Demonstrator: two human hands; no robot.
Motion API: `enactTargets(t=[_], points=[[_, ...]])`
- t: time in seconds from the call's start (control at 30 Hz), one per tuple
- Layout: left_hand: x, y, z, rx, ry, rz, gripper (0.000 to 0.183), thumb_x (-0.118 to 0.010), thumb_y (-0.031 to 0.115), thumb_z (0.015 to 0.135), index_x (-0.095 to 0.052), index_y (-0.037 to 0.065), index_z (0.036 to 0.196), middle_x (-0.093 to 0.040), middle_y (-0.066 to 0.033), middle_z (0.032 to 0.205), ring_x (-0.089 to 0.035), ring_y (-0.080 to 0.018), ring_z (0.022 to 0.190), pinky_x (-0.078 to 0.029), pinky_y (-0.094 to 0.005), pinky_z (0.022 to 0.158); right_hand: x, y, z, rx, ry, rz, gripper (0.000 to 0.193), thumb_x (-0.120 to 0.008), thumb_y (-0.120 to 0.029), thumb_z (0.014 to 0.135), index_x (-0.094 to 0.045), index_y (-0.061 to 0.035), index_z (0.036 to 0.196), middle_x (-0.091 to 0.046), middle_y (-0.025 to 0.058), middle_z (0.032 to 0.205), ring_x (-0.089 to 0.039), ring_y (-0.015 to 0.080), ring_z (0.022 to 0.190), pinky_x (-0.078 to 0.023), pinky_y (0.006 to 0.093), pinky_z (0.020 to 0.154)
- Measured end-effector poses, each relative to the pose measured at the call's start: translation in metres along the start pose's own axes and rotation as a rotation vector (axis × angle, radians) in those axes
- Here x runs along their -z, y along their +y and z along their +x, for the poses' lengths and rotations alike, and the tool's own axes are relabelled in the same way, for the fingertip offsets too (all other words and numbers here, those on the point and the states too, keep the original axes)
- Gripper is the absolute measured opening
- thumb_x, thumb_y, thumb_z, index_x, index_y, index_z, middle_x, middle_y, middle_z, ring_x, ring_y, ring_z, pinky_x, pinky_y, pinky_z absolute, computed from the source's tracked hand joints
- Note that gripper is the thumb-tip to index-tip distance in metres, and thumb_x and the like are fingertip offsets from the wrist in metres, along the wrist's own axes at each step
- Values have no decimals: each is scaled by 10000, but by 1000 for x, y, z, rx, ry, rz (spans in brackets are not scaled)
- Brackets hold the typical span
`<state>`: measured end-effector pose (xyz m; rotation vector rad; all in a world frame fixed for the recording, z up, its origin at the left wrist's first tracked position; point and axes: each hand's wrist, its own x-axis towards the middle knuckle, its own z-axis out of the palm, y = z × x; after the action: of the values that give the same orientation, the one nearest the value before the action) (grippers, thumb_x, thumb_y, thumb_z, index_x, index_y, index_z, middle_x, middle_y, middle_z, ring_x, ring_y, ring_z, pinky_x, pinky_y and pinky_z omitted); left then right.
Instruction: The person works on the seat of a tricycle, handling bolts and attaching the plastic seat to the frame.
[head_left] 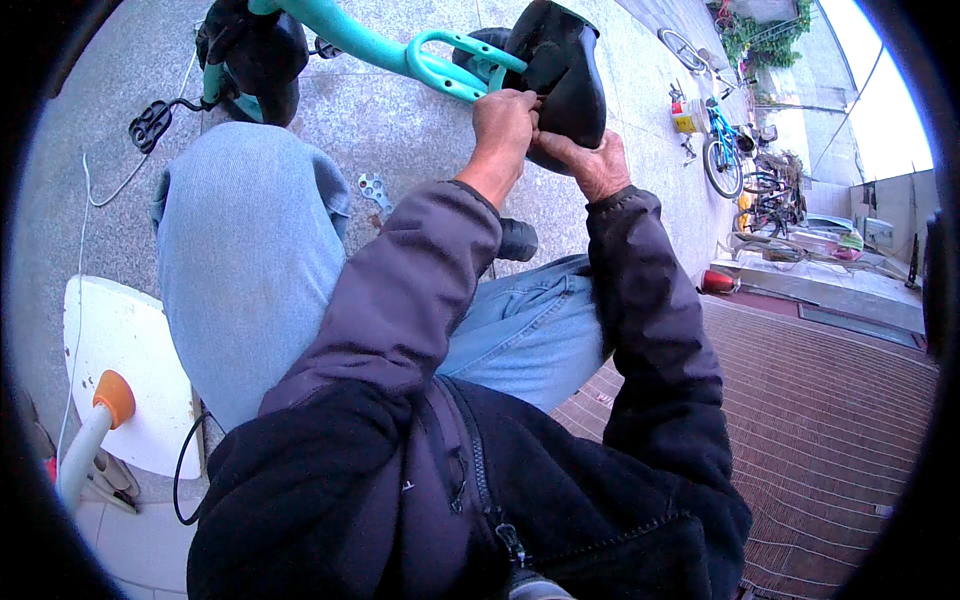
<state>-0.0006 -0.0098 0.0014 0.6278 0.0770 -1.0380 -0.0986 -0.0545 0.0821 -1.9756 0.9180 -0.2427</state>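
A teal tubular frame (375, 52), looking like part of a small bike, reaches across the top of the view. At its right end, beside a slotted teal bracket (440, 62), is a black hollow moulded part (565, 75). My right hand (592, 163) grips the lower edge of this part, thumb across it. My left hand (503, 130) is closed at the near left edge, where the bracket meets the part, fingertips pinched together. Anything small between those fingertips is hidden. Another black part (262, 55) and a pedal (150, 127) are at the frame's left end.
A silver multi-hole spanner (375, 192) lies on the stone floor near my knee. A black cylindrical thing (517, 240) is below my hands. To the left is a white board (140, 370) with an orange-collared leg. Parked bikes (722, 160) and a brown slatted mat (800, 430) are at right.
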Motion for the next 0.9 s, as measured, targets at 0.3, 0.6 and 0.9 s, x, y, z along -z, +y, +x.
enactTargets(t=[0.3,0.6,0.9], points=[[3,3,4,44,27,83,169,-547,127,895,-592,21,770,-448,25,565,-375,-76,424,-259,-252,383,-9,12,8,167,83,114,315,-725,-75,740,-640,-4,1035,-687,54,935,-649,133,808,-539,286,743],[2,-4,9,-42,130,258,209,-605,175,855,-629,0,745,-540,-70,600,-497,-193,481,-368,-322,460,-16,2,4,139,116,101,269,-713,-48,785,-621,12,1031,-683,69,918,-653,124,787,-547,269,721],[2,-3,2,-73,285,572,331,-641,262,822,-692,-65,802,-678,-218,783,-663,-362,745,-489,-415,714,-16,5,6,214,141,-123,418,-722,-89,752,-607,-40,1151,-695,45,896,-641,101,804,-521,276,762]])
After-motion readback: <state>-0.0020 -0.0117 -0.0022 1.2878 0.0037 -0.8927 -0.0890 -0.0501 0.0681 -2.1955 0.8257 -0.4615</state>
